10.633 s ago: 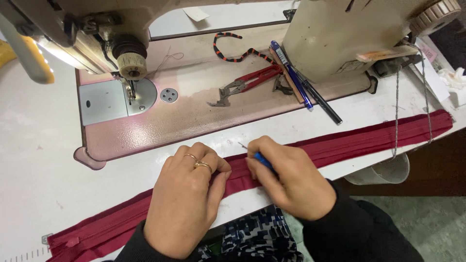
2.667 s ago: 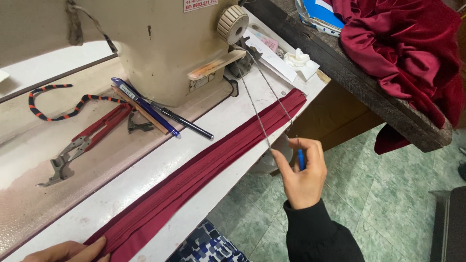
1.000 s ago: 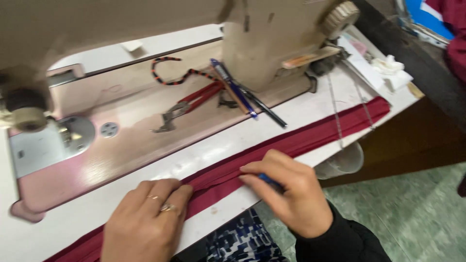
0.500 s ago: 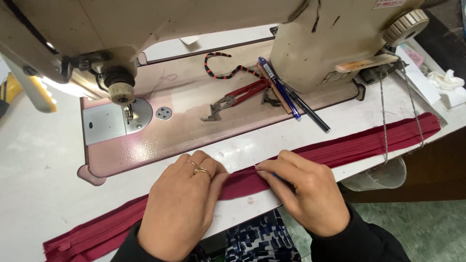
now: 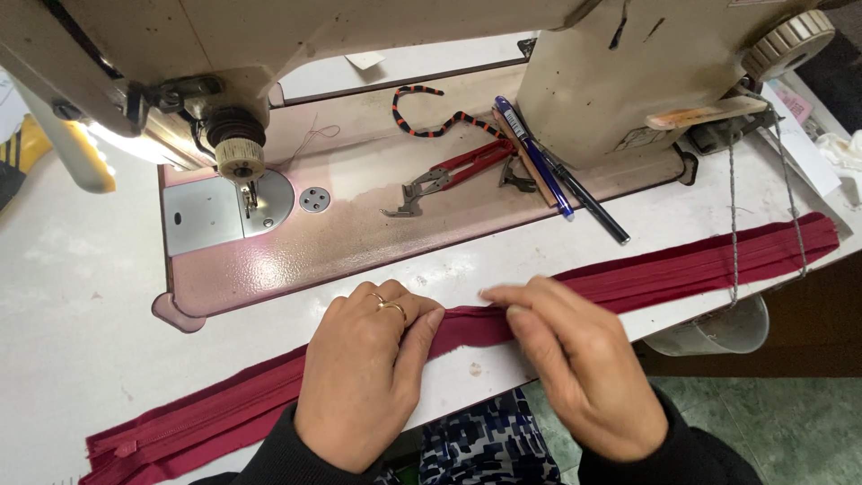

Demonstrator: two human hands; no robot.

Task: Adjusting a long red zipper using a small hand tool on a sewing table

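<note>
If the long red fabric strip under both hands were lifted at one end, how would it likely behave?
The red fabric strip would probably droop limply: it lies flat and follows the table edge. It looks thin and light. The left hand and right hand press it down, so it may slide easily on the smooth top.

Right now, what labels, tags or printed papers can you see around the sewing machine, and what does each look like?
Small white tag: on the table behind the machine bed, roughly square.
Pale label: low on the machine's right pillar, small, faded print.
Pink printed paper: far right, below the handwheel, rectangular.
No packages or screens.
</note>
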